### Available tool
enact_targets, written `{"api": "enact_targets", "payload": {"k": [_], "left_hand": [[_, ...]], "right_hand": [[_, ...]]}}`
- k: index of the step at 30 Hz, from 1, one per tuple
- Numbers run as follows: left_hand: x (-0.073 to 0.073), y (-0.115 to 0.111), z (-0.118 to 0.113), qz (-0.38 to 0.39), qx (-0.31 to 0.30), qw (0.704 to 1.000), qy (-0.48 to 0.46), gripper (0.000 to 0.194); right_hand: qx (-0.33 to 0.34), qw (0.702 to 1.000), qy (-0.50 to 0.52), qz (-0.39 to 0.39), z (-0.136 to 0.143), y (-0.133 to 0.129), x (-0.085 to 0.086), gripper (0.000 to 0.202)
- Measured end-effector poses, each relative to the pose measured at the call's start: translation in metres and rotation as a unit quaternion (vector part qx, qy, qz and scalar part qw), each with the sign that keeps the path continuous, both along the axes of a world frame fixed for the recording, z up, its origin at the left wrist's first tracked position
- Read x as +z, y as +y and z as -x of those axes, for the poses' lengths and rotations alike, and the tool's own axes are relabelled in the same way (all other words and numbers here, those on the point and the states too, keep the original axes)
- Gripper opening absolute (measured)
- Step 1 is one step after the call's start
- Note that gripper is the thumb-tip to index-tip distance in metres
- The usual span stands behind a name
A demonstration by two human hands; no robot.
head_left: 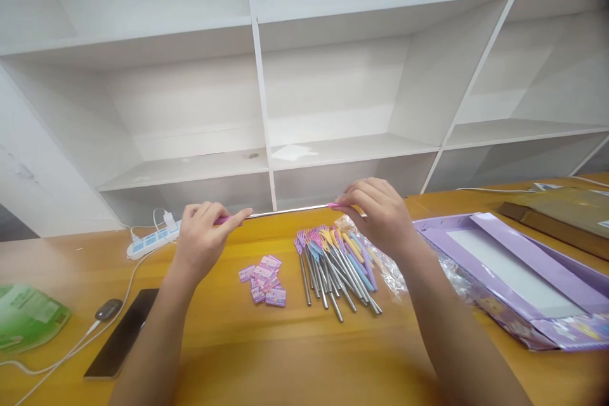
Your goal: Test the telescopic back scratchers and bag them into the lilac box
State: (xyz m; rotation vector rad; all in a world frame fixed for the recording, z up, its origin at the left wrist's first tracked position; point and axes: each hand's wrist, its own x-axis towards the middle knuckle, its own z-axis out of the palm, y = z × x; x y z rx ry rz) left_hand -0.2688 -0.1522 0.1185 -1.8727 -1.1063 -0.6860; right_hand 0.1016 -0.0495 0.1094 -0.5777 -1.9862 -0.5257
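Note:
Stretched between my two hands is a telescopic back scratcher (290,209), a thin metal rod with pink ends, pulled out long. My left hand (202,235) is closed around one pink end, thumb along it. The other pink end sits in the pinched fingers of my right hand (380,212). Below the rod lies a pile of metal-shafted back scratchers (333,273) with coloured claw heads. Coloured handle sleeves (361,254) rest beside them on clear plastic wrap (392,273). Small pink-purple printed cards (264,279) are heaped to the left of the pile.
An open purple box (523,260) stands at right, near a brown cardboard box (561,212). Leftward are a power strip (155,240) with cables, a dark phone-like slab (121,333), a small black device (108,309) and a green package (33,317). White shelving (259,76) rises behind the table.

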Motion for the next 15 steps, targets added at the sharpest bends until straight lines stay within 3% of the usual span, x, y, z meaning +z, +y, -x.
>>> {"api": "enact_targets", "payload": {"k": [6,11,15], "left_hand": [[0.000,0.008,0.031,-0.005,0.040,0.997,-0.060,0.044],[-0.007,0.022,0.058,0.018,0.024,0.996,-0.084,0.047],[-0.007,0.026,0.085,0.004,0.044,0.995,-0.092,0.042]], "right_hand": [[-0.029,0.999,0.032,-0.018,-0.035,0.017,0.003,0.015],[-0.018,1.000,0.017,-0.009,-0.051,0.033,-0.002,0.015],[-0.052,0.997,0.054,0.001,-0.088,0.057,-0.012,0.014]]}}
